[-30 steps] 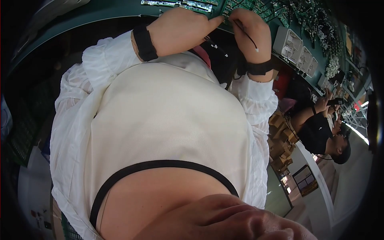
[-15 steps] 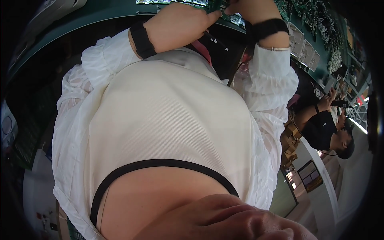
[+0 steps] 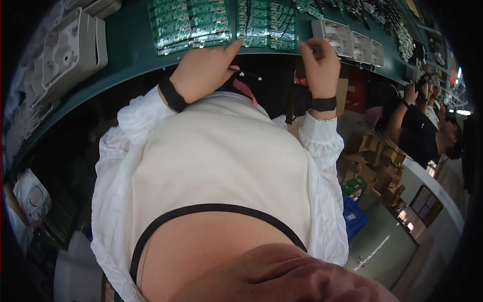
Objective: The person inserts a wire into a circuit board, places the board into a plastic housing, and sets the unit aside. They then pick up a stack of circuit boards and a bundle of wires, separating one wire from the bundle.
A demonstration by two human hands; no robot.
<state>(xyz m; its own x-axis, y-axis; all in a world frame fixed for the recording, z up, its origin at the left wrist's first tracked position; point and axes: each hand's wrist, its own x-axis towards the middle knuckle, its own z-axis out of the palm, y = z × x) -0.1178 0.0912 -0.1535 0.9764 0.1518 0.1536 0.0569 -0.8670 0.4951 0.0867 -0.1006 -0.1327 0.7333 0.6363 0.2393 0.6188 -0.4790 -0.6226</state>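
Green circuit boards [image 3: 191, 25]; left hand [image 3: 204, 70] just beside, can't tell grip; right hand [image 3: 321, 65] near pale housings [image 3: 338, 34], thumb and forefinger apart.

green rectangular circuit boards [image 3: 191, 22] look glossy | off-white boxy plastic housings [image 3: 61, 49]: smooth, matt | black cloth wristband [image 3: 322, 104]: matt

Green circuit boards [image 3: 256, 24], flat, in rows

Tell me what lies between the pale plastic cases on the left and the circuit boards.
In the head view, only bare green tabletop shows between the cases and the circuit boards.
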